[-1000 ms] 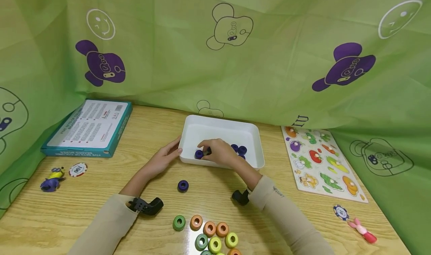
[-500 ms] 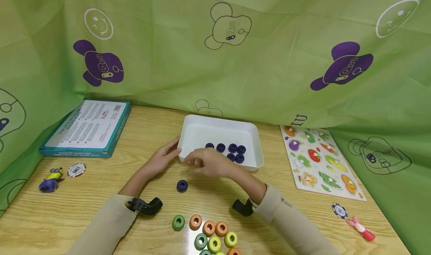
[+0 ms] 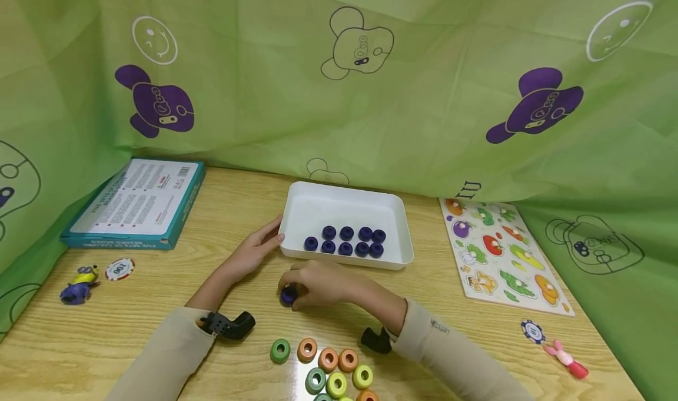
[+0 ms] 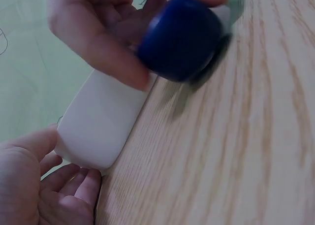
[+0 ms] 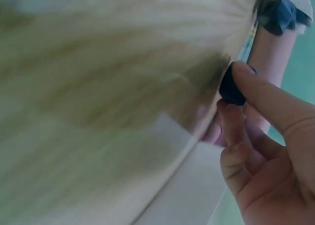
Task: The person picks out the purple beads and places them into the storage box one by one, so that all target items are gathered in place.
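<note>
In the head view my right hand (image 3: pixel 323 283) pinches a dark blue bead (image 3: pixel 288 295) between thumb and fingers, low over the wood in front of the tray. The right wrist view gives the same bead (image 5: pixel 231 86) at the tips of thumb and forefinger. At its left front corner, my left hand (image 3: pixel 253 252) holds the white tray (image 3: pixel 349 196), thumb at the rim and fingers against the side wall. Inside the tray, several dark blue beads (image 3: pixel 345 248) stand in two rows along the front.
Several green, orange and yellow beads (image 3: pixel 328 360) lie near the front edge. Further left are a teal box (image 3: pixel 143 198), a poker chip (image 3: pixel 120 269) and a minion figure (image 3: pixel 79 284). A vegetable puzzle board (image 3: pixel 498 248), another chip (image 3: pixel 532 331) and a pink figure (image 3: pixel 567 360) occupy the right.
The right hand has let go of a bead in the tray's front row, come out toward the front and taken the loose blue bead on the table. My left hand stays at the tray.
</note>
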Tool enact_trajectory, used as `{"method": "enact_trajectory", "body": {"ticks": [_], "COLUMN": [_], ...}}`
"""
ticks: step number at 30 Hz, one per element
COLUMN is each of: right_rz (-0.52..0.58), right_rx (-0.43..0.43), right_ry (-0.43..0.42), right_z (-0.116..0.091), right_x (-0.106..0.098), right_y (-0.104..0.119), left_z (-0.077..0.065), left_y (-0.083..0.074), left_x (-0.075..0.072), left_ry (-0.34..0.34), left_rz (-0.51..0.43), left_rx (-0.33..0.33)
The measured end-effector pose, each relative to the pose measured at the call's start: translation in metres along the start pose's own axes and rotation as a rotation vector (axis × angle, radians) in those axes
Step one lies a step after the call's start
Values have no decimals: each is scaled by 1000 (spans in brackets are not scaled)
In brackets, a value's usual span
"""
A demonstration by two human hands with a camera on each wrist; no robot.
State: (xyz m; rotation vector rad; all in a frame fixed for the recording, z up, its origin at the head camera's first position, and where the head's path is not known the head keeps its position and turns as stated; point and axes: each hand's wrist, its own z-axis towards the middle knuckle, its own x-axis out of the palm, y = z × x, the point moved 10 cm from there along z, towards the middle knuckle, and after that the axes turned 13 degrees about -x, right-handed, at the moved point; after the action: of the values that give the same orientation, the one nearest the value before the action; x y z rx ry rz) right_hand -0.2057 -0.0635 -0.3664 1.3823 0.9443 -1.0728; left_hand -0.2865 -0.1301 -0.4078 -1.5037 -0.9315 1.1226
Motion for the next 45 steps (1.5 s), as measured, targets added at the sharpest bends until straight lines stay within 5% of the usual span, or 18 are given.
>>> {"method": "enact_trajectory", "body": {"ticks": [6,12,16,20,28,33,41,45], "right_rz": [146,83,8,-32,-17,-6,62,-48], "right_rx": [112,307,461,522,511,520,533,480], "right_ry": [-166,-358,-373,-328,-194,-180,-332,-488], "right_z": [-17,-37,-44,-42,-35,-42,-71,-97], "right_x": [-35,-65,-64,-56,-38,-36,-62,-93], "right_y": [-26,-77,-108,-125,-131,-132,-115,-90], "left_z": [1,3,2,3,1,-3,-1,0], "left_y": [-1,-2,-3,-4,-10,-25,-17,-6], "left_x": [0,0,1,2,5,13,13,0], "left_ry": [-1,-14,-15,-9,11,42,34,-13], "left_rz": [7,13,11,13,-2,-27,-43,-13], "left_rx": [0,1,6,8,5,18,-11,-27]}}
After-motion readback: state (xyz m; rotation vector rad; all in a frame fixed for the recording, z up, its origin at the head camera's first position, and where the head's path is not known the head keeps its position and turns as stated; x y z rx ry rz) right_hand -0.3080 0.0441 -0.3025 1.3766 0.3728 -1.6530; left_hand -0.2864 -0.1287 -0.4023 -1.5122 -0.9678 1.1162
